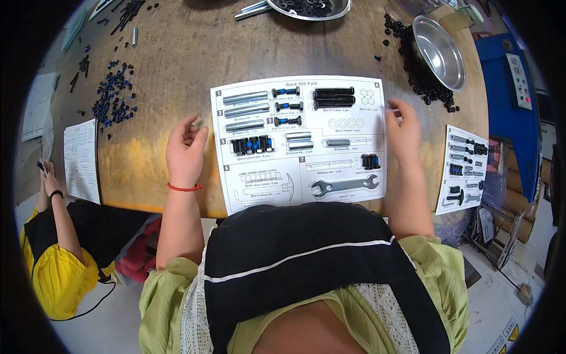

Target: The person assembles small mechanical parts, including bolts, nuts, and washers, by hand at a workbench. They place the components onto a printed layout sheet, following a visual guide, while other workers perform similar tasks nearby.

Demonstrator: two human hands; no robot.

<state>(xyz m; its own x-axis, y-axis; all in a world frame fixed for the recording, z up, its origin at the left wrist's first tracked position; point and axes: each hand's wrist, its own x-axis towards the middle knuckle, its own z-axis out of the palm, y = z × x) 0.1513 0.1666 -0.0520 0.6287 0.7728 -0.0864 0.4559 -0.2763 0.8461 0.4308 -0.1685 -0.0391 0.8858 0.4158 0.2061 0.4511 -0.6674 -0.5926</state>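
Note:
A white printed parts sheet [283,159] lies on the wooden table in front of me, divided into numbered boxes. Metal sleeves [246,111], black bolts with blue bands [252,145], long black bolts [333,98] and a double-ended wrench [345,186] show in its boxes. Other boxes hold only outline drawings, among them washers, nuts and a hex key. My left hand [186,152] rests beside the sheet's left edge, fingers loosely curled and thumb apart. At the right edge is my right hand [404,130], half curled, its fingertips at the paper; both look empty.
Loose blue-black bolts [115,94] are scattered at left. A steel bowl [439,53] stands by black nuts [436,94] at right; another bowl [309,8] holds small parts. Parts sheets lie at left [81,159] and right [460,171]. A co-worker's hand [48,177] is at far left.

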